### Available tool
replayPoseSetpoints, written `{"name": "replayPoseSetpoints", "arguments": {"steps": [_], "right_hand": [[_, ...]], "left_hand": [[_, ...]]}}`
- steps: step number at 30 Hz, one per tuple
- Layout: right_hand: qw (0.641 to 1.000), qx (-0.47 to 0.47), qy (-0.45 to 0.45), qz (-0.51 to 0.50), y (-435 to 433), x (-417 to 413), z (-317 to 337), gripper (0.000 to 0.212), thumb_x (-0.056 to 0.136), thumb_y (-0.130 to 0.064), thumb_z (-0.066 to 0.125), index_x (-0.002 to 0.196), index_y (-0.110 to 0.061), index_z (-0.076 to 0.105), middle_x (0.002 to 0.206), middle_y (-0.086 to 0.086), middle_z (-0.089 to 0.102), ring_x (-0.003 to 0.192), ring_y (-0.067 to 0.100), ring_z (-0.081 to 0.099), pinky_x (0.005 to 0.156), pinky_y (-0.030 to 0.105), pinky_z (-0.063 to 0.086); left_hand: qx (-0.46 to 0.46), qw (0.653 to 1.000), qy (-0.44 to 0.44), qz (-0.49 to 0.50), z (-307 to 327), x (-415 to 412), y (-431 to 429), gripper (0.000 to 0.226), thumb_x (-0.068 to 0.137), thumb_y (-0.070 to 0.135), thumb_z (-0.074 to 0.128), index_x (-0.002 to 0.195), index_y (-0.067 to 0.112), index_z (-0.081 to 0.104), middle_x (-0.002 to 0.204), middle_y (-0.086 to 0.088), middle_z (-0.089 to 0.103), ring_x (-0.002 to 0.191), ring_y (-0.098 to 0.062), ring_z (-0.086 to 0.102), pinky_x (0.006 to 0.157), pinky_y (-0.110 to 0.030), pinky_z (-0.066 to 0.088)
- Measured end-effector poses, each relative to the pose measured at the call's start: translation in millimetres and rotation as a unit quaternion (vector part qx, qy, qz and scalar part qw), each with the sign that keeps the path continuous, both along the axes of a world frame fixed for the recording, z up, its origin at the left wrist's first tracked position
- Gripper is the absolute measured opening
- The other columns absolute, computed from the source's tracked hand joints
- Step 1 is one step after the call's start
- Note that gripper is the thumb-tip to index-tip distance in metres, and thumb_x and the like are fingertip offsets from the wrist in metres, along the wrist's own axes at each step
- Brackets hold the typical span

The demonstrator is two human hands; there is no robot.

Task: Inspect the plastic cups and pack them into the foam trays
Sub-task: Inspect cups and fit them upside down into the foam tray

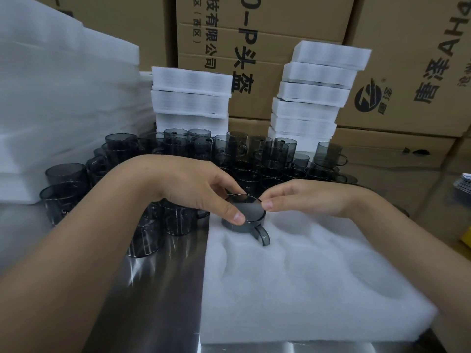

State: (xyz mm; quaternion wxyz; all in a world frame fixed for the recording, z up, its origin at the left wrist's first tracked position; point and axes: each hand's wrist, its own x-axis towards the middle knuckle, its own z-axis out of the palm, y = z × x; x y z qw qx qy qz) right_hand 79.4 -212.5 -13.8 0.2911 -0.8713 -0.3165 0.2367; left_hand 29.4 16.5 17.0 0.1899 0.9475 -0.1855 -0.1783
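Note:
A smoky grey plastic cup [251,221] with a handle sits in the far-left pocket of a white foam tray [305,276], handle pointing toward me. My left hand [193,189] grips its rim from the left, thumb on the near edge and fingers over the far edge. My right hand [305,197] pinches the rim's right side with fingertips. The tray's other pockets hold nothing. Several more grey cups [229,154] stand in a crowd behind and to the left.
The tray lies on a shiny steel table [158,289]. Two stacks of packed foam trays [311,98] stand at the back, before cardboard boxes [407,72]. A tall pile of white foam sheets [56,98] fills the left.

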Motion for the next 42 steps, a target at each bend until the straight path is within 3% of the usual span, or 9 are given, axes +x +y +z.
{"name": "replayPoseSetpoints", "arguments": {"steps": [3,5,9,18,24,29,33,37,42], "right_hand": [[1.0,-0.003,0.01,0.01,-1,-1,1,0.028,0.078,-0.061,0.058,0.097,-0.045,0.071,0.112,-0.023,0.066,0.112,-0.005,0.056,0.107,0.031,0.033],[1.0,-0.011,0.008,0.007,0,-1,1,0.034,0.075,-0.067,0.058,0.097,-0.045,0.07,0.112,-0.023,0.066,0.111,-0.004,0.057,0.106,0.03,0.034],[0.999,-0.04,-0.006,-0.008,1,0,-1,0.049,0.061,-0.08,0.057,0.094,-0.046,0.07,0.105,-0.028,0.066,0.107,-0.005,0.057,0.106,0.03,0.036],[0.998,-0.056,0.008,-0.013,2,1,1,0.052,0.062,-0.077,0.059,0.099,-0.042,0.07,0.112,-0.023,0.066,0.114,-0.002,0.055,0.113,0.037,0.032],[0.998,-0.053,0.022,-0.009,2,2,1,0.043,0.07,-0.067,0.062,0.101,-0.039,0.07,0.113,-0.019,0.067,0.115,0.004,0.057,0.112,0.041,0.033],[0.998,-0.064,0.024,-0.018,4,0,1,0.045,0.074,-0.059,0.063,0.109,-0.032,0.068,0.112,-0.015,0.069,0.109,0.003,0.061,0.109,0.038,0.038],[0.997,-0.065,0.023,-0.019,5,0,2,0.046,0.074,-0.058,0.063,0.11,-0.031,0.068,0.113,-0.014,0.069,0.111,0.004,0.061,0.109,0.037,0.038],[0.998,-0.058,0.021,-0.02,5,0,2,0.044,0.074,-0.056,0.064,0.108,-0.029,0.068,0.111,-0.011,0.07,0.108,0.006,0.063,0.107,0.036,0.04],[0.998,-0.048,0.021,-0.018,4,0,1,0.041,0.075,-0.057,0.064,0.105,-0.029,0.069,0.109,-0.01,0.071,0.105,0.008,0.064,0.104,0.037,0.043]], "left_hand": [[-0.011,1.0,0.003,-0.008,0,-1,0,0.066,0.053,0.067,0.066,0.115,0.044,0.064,0.11,0.022,0.067,0.106,0.0,0.06,0.104,-0.035,0.041],[-0.016,1.0,0.001,-0.009,0,-1,0,0.06,0.053,0.064,0.068,0.11,0.044,0.067,0.105,0.024,0.068,0.102,0.001,0.061,0.103,-0.034,0.042],[0.001,1.0,-0.003,-0.002,-1,0,-2,0.071,0.049,0.064,0.071,0.117,0.044,0.063,0.109,0.021,0.066,0.103,0.001,0.06,0.104,-0.033,0.042],[0.037,0.999,-0.004,-0.005,4,-5,-9,0.087,0.045,0.068,0.067,0.128,0.059,0.043,0.124,0.019,0.059,0.115,-0.004,0.055,0.107,-0.036,0.038],[0.085,0.995,0.031,-0.03,5,-8,-13,0.077,0.074,0.06,0.062,0.142,0.05,0.027,0.137,0.026,0.048,0.121,0.004,0.046,0.102,-0.02,0.031],[0.129,0.991,0.031,-0.032,4,-8,-19,0.07,0.082,0.061,0.054,0.143,0.052,0.021,0.144,0.025,0.04,0.124,0.0,0.041,0.097,-0.021,0.026],[0.121,0.992,0.014,-0.03,3,-8,-19,0.067,0.081,0.06,0.057,0.141,0.052,0.029,0.142,0.025,0.042,0.126,-0.002,0.043,0.097,-0.022,0.028],[0.084,0.996,-0.003,-0.019,3,-7,-18,0.057,0.076,0.057,0.065,0.131,0.053,0.047,0.124,0.03,0.057,0.109,0.005,0.053,0.089,-0.018,0.035],[0.034,0.999,-0.014,0.003,2,-6,-13,0.045,0.071,0.048,0.074,0.115,0.048,0.064,0.101,0.03,0.068,0.1,0.002,0.061,0.102,-0.028,0.042]]}}
